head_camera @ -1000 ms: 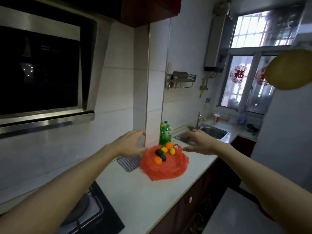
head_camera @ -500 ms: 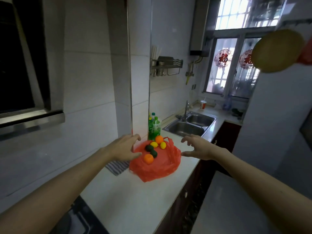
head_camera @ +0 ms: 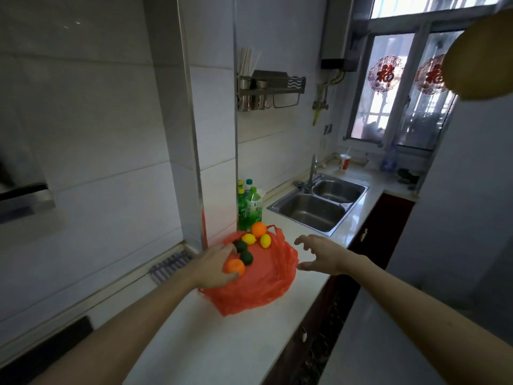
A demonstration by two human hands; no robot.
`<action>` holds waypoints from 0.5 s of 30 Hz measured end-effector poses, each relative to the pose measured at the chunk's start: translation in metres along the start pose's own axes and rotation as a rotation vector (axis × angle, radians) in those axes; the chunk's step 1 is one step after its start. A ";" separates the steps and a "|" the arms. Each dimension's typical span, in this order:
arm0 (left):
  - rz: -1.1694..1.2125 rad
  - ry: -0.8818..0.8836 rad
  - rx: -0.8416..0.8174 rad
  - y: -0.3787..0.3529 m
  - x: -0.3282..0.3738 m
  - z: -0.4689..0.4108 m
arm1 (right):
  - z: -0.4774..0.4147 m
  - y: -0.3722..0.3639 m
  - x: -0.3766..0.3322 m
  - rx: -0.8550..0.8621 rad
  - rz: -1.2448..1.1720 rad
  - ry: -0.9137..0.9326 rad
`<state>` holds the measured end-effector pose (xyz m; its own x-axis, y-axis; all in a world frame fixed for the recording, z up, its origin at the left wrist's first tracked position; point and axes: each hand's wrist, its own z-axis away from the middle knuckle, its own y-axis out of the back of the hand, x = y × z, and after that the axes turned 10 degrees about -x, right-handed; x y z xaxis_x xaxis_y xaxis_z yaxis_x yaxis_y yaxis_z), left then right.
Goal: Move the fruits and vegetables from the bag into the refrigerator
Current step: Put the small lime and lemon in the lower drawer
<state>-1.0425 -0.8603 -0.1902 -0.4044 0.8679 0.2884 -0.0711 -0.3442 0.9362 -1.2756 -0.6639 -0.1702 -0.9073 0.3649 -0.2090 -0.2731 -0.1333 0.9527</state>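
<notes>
A red plastic bag (head_camera: pixel 261 284) lies spread open on the white counter (head_camera: pixel 216 343). On it rest two oranges, one near (head_camera: pixel 236 266) and one far (head_camera: pixel 258 229), two yellow lemons (head_camera: pixel 249 239) (head_camera: pixel 265 240) and two dark green fruits (head_camera: pixel 240 245) (head_camera: pixel 246 257). My left hand (head_camera: pixel 213 269) lies on the bag's left side, its fingers curled around the near orange. My right hand (head_camera: pixel 323 254) hovers just right of the bag, fingers spread and holding nothing.
Green bottles (head_camera: pixel 249 207) stand behind the bag by a tiled pillar. A double steel sink (head_camera: pixel 319 207) lies further right. A striped cloth (head_camera: pixel 170 265) lies left of the bag. A stove edge (head_camera: pixel 47 343) is near left, and the grey refrigerator side (head_camera: pixel 466 218) on the right.
Both hands have moved closer to the bag. My left hand has come down onto the near orange and wrapped around it. The view has tilted down and to the right.
</notes>
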 end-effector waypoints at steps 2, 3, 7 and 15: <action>0.002 0.027 -0.025 -0.010 -0.002 -0.018 | -0.014 -0.002 0.017 -0.014 -0.014 0.009; 0.000 0.043 -0.037 -0.015 -0.003 -0.026 | -0.021 -0.002 0.026 -0.019 -0.021 0.014; 0.003 0.087 -0.051 -0.033 -0.010 -0.057 | -0.042 -0.010 0.057 -0.020 -0.062 0.031; -0.014 0.139 -0.051 -0.058 -0.007 -0.100 | -0.081 -0.031 0.089 0.032 -0.178 0.055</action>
<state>-1.1270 -0.8822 -0.2668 -0.5250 0.8160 0.2417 -0.1225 -0.3536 0.9274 -1.3742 -0.7020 -0.2364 -0.8619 0.3293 -0.3855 -0.4211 -0.0415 0.9061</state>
